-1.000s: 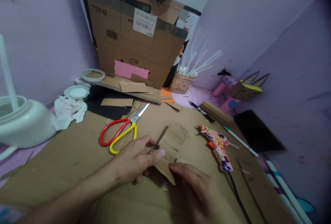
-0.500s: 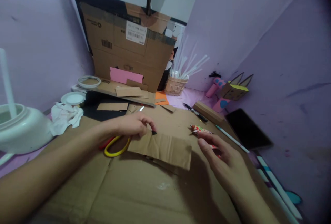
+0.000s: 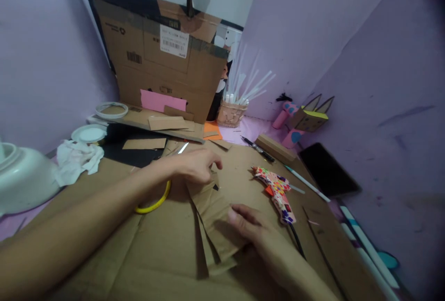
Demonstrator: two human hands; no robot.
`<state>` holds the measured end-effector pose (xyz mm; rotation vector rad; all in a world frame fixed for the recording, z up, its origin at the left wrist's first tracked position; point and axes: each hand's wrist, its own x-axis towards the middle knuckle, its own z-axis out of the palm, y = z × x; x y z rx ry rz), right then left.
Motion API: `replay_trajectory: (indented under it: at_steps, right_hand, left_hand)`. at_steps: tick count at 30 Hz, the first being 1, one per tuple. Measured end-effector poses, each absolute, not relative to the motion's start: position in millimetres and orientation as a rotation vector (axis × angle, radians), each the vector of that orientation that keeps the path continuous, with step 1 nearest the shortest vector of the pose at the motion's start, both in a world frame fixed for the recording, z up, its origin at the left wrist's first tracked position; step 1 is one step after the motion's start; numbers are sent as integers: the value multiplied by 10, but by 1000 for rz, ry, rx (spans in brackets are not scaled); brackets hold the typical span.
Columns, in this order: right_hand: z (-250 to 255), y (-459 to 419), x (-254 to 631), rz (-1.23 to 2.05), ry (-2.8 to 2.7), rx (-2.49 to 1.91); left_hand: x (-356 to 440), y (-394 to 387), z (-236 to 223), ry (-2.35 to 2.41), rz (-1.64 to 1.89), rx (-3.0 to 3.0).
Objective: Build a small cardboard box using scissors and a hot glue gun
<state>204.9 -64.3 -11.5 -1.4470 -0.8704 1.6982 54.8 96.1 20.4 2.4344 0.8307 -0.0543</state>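
A creased piece of brown cardboard [image 3: 212, 208] is held tilted above the table between my hands. It has a small dark mark or hole near its upper end, and a second cardboard layer shows below it. My left hand [image 3: 198, 164] is closed at the upper end, index finger bent, other fingers partly hidden. Lower right, my right hand [image 3: 255, 229] grips the cardboard's edge, thumb on top and fingers underneath. Partly under my left forearm lie scissors with a yellow handle [image 3: 158, 204]. A flower-patterned glue gun [image 3: 276, 190] rests right of the cardboard.
A large cardboard sheet [image 3: 156, 254] covers the table. At the back stand a cardboard panel [image 3: 139, 74] and a basket of clear sticks [image 3: 231, 112]. A pen [image 3: 257, 148], a dark tablet [image 3: 327, 169] and a cardboard animal figure [image 3: 309, 120] are on the right; crumpled tissue [image 3: 78, 157] lies left.
My right hand has come back left from near the glue gun and taken hold of the cardboard. The cardboard has turned from lying crosswise to pointing down toward me.
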Motion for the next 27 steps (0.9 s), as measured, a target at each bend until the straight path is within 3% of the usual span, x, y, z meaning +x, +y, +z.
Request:
replay_trajectory:
  at_steps: [6, 11, 15, 27]
  right_hand:
    - [-271, -704, 1916, 1519, -796, -1413]
    - [-479, -823, 1853, 1312, -751, -1436]
    - [-424, -790, 1881, 1477, -798, -1317]
    - [-241, -336, 1798, 1520, -666, -1125]
  left_hand:
    - [463, 768, 92, 1019, 363, 2322]
    - [343, 519, -29, 1173, 478, 2014]
    - [337, 471, -56, 1061, 513, 1898]
    - [332, 366, 59, 1017, 631, 1678]
